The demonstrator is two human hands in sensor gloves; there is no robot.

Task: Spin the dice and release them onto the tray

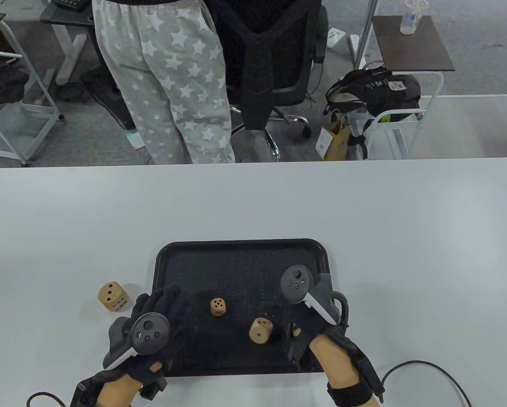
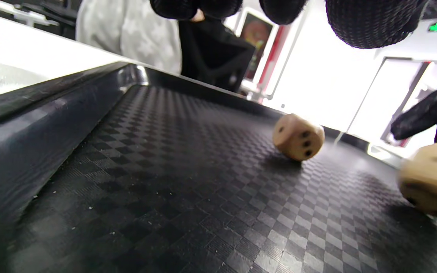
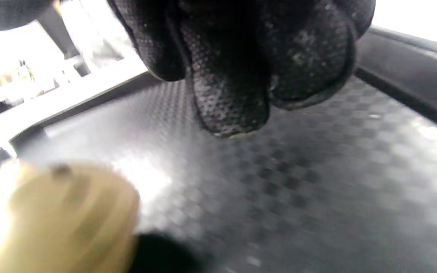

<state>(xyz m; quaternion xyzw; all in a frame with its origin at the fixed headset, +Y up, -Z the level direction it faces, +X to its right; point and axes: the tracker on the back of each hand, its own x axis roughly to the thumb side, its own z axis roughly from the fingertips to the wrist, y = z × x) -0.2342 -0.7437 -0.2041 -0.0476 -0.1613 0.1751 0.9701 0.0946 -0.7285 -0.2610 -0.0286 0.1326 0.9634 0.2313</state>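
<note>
Three wooden dice are in sight. One small die (image 1: 217,306) rests on the textured floor of the black tray (image 1: 243,246), left of its middle. A second die (image 1: 260,330) sits just beside the right hand (image 1: 308,326), nearer the tray's front edge; it is blurred in both wrist views, and I cannot tell whether it touches the tray floor. A larger die (image 1: 113,296) lies on the white worktop (image 1: 253,203), off the tray's left side. The left hand (image 1: 160,322) hovers over the tray's left edge, fingers loosely extended and holding nothing. The right hand's fingers (image 3: 237,76) hang bunched and curled above the tray floor, clear of the die and gripping nothing. A person in star-patterned trousers (image 1: 172,80) stands beyond the worktop, beside a black office chair (image 1: 270,59).
</note>
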